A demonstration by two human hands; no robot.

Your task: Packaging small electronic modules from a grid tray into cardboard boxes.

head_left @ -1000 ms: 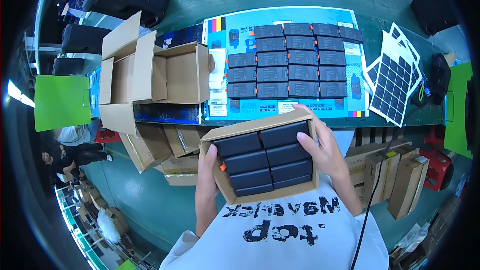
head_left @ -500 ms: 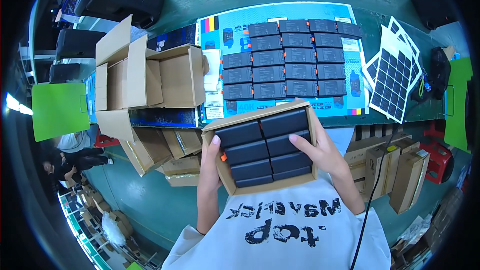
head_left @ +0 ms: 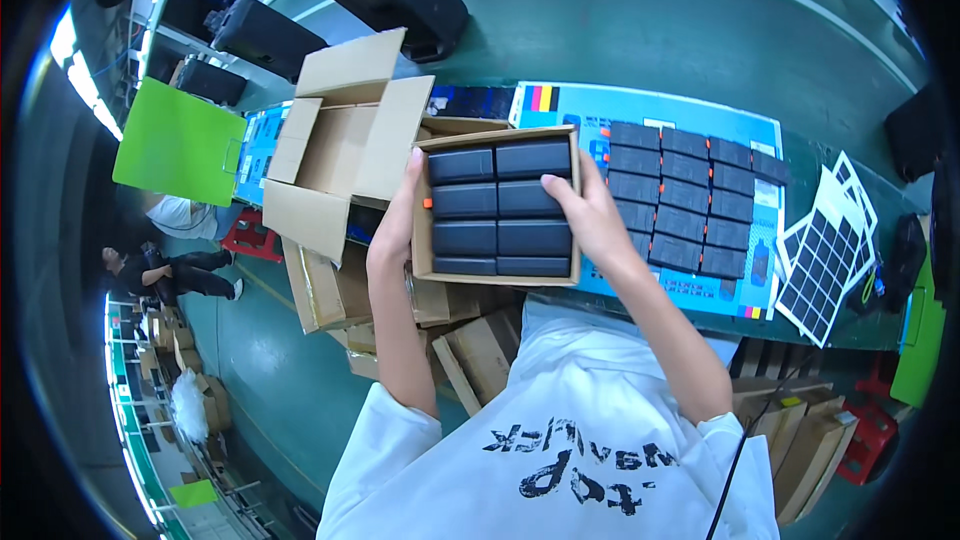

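Note:
A shallow cardboard box (head_left: pixel 500 280) is held up in front of me, over the table's front part. Black rectangular packs (head_left: pixel 465 202) fill it in two columns, and a bit of orange shows at its left side. My left hand (head_left: pixel 397 220) grips the box's left wall. On the opposite side, my right hand (head_left: pixel 592 218) holds the right wall, its thumb reaching over the rim onto a pack. Just left of the box stands a larger carton (head_left: pixel 395 145) with its flaps spread. A second carton behind the held box is mostly hidden.
More black packs (head_left: pixel 684 198) lie in rows on a blue printed sheet (head_left: pixel 580 105) to the right. Beyond them are papers with dark grids (head_left: pixel 822 275). Cartons (head_left: pixel 485 355) stand below the table edge. A red stool (head_left: pixel 250 236) and another person (head_left: pixel 180 270) are at left.
Both hands have carried the box of packs leftward and farther from my body, beside the open carton. The box now sits straighter. The whole view has also turned.

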